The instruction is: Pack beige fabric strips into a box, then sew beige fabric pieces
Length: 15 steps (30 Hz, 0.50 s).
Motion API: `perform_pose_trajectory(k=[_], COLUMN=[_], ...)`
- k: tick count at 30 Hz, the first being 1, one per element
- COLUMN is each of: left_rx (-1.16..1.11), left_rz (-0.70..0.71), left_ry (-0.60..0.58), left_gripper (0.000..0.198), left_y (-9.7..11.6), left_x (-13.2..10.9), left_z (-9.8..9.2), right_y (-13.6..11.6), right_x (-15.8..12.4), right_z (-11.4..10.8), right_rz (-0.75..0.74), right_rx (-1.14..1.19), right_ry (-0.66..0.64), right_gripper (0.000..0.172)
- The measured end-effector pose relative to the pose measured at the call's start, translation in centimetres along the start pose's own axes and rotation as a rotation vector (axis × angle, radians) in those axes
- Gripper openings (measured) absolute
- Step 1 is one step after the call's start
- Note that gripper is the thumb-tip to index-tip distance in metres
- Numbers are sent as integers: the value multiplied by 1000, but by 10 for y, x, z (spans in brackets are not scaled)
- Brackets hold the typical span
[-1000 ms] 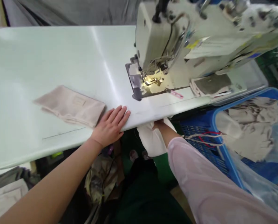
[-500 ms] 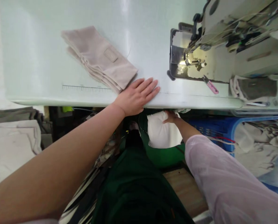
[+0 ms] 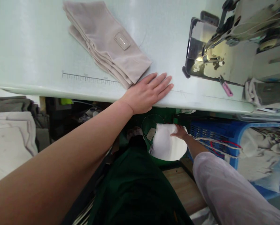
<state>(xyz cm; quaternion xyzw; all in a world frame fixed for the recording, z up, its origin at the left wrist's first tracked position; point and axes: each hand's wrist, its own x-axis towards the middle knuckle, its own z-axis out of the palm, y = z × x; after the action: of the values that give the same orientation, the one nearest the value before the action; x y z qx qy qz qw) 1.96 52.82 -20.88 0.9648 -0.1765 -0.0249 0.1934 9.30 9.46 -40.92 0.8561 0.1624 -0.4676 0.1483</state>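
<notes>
My left hand (image 3: pixel 150 93) lies flat on the table's front edge, fingers spread, beside the lower right corner of a folded beige fabric stack (image 3: pixel 111 43) that bears a small label. Below the table edge, my right hand (image 3: pixel 180 132) grips the upper right part of a white cloth bundle (image 3: pixel 169 142), over a green container. The thumb shows on the white cloth; the other fingers are partly hidden. A sewing machine (image 3: pixel 233 40) stands on the table at the right, with pink-handled snips (image 3: pixel 226 87) near its plate.
A blue basket (image 3: pixel 238 132) full of pale fabric pieces stands at the lower right, with cords over its edge. Light and grey cloth stacks (image 3: pixel 10 134) are at the left below the table (image 3: pixel 36 89). A grey folded cloth (image 3: pixel 271 93) lies right of the snips.
My right hand has moved down with the white bundle, farther from the table edge. The view has shifted, and my left hand still rests beside the beige stack.
</notes>
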Motion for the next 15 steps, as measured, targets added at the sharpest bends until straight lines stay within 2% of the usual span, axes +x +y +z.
perform_pose_trajectory(k=[3,5,7,8,9,11,13,15], left_rx=[25,61,94,105,108,97,75,56], left_rz=[-3,4,18,26,34,41,34,5], left_ry=[-6,-5,1,9,18,43,66,81], left_gripper=[89,87,85,85,85,83,80,78], left_y=[1,2,3,3,3,3,2,2], left_x=[0,0,-1,-1,-1,-2,-3,-5], left_z=[-2,-1,0,1,3,5,7,9], right_y=[-11,-22,-39,-50,-63,-95,-133,-174], right_x=[-2,-9,-25,-36,-49,-76,-97,-103], right_z=[-10,-14,-8,-1,10,42,81,120], right_rz=[61,128,123,63,-44,-325,-504,-541], right_rx=[-17,-32,-28,-10,23,136,244,292], right_ry=[-45,-29,116,220,324,377,260,102], right_gripper=[106,105,91,79,66,49,43,40])
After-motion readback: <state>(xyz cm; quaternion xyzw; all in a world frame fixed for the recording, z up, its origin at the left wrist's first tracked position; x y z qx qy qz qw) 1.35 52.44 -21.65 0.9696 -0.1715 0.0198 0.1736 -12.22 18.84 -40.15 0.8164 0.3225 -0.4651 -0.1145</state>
